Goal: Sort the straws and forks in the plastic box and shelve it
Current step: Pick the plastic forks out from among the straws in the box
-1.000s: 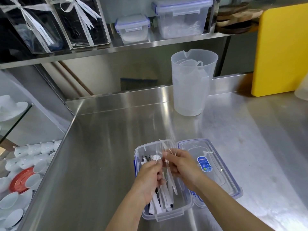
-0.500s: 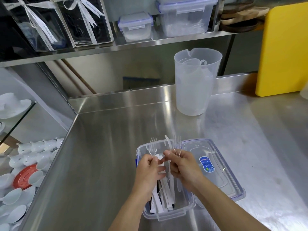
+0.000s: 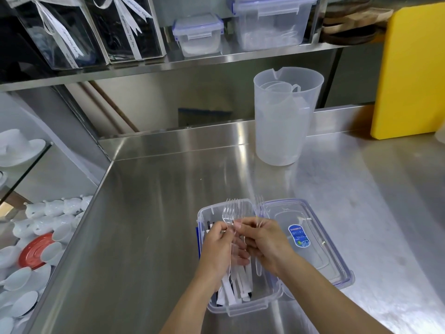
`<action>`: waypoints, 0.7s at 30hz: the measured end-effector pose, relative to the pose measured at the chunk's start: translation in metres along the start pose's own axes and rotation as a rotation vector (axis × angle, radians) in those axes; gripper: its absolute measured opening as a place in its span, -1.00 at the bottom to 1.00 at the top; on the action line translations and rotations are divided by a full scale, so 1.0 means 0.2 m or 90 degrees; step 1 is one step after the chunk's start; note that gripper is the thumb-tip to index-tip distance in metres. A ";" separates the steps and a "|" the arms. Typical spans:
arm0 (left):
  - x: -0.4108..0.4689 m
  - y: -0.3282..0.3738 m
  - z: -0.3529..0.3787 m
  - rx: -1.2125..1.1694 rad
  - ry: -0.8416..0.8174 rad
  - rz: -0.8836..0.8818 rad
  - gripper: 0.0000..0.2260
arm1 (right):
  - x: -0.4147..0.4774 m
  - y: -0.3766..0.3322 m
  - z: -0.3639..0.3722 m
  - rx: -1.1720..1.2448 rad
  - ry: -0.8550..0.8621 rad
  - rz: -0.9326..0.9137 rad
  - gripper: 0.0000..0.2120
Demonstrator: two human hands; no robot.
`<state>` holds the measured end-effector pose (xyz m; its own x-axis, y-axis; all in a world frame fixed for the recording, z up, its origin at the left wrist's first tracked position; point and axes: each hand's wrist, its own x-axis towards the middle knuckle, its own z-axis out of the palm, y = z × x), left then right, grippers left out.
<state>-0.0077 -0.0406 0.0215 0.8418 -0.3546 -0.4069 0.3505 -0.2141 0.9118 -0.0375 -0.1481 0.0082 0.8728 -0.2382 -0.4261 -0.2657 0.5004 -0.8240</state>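
A clear plastic box (image 3: 243, 307) with blue clips sits open on the steel counter near me. Inside lie several paper-wrapped straws (image 3: 234, 288). Both hands hover over the box. My left hand (image 3: 218, 249) grips a bunch of clear plastic forks (image 3: 232, 209), tines pointing away. My right hand (image 3: 263, 242) holds more clear forks (image 3: 260, 206) and pinches at the left bunch. The box's lid (image 3: 310, 239), with a blue sticker, lies flat on the counter just right of the box.
A big translucent jug (image 3: 284, 116) stands at the back of the counter. A yellow board (image 3: 411, 71) leans at the far right. The steel shelf (image 3: 216, 60) above carries lidded plastic boxes and ribboned clear cases. White cups (image 3: 48, 213) sit below the counter's left edge.
Both hands have gathered the loose forks into neater bunches with tines lined up and pointing away; the hands stay over the box.
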 end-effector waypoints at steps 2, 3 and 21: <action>-0.01 -0.01 0.00 -0.023 -0.010 -0.003 -0.85 | -0.01 0.00 0.01 -0.015 0.000 -0.012 -0.94; -0.01 -0.01 -0.01 -0.028 -0.015 -0.007 -0.84 | 0.00 0.00 0.01 -0.035 0.004 -0.020 -0.91; 0.05 -0.03 -0.07 -0.226 -0.002 -0.089 -0.74 | -0.05 -0.02 0.06 -0.209 0.046 -0.091 -0.80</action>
<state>0.0053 -0.0303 0.0129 0.7752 -0.3467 -0.5281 0.5821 0.0675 0.8103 -0.0399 -0.1378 0.0203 0.8823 -0.3511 -0.3136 -0.2709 0.1661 -0.9482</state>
